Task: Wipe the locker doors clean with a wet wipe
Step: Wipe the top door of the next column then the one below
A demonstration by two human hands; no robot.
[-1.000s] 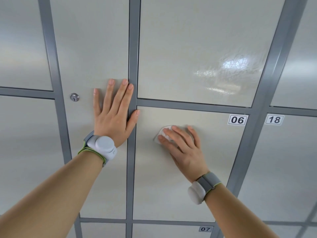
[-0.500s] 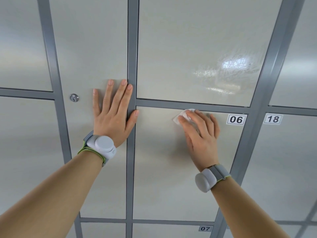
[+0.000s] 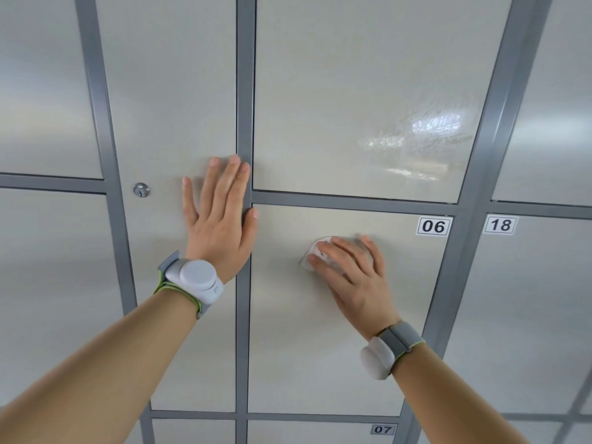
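Note:
A wall of pale grey locker doors with darker grey frames fills the view. My right hand (image 3: 349, 277) presses a crumpled white wet wipe (image 3: 315, 253) flat against the upper part of the locker door numbered 06 (image 3: 320, 363); its fingers lie straight over the wipe, which shows only at the fingertips. My left hand (image 3: 221, 219) rests flat with straight fingers on the tall door to the left (image 3: 173, 91), its thumb over the vertical frame bar. Wet streaks glisten on the door above 06 (image 3: 416, 133).
A round keyhole lock (image 3: 141, 190) sits on the tall left door beside my left hand. Number labels 06 (image 3: 433, 226), 18 (image 3: 500, 224) and 07 (image 3: 382, 429) mark neighbouring doors. Grey frame bars (image 3: 245, 91) separate the doors. Both wrists wear white sensor bands.
My right hand slid the wipe from the left of door 06 up to its top edge, then back down and left. My left hand stayed in place.

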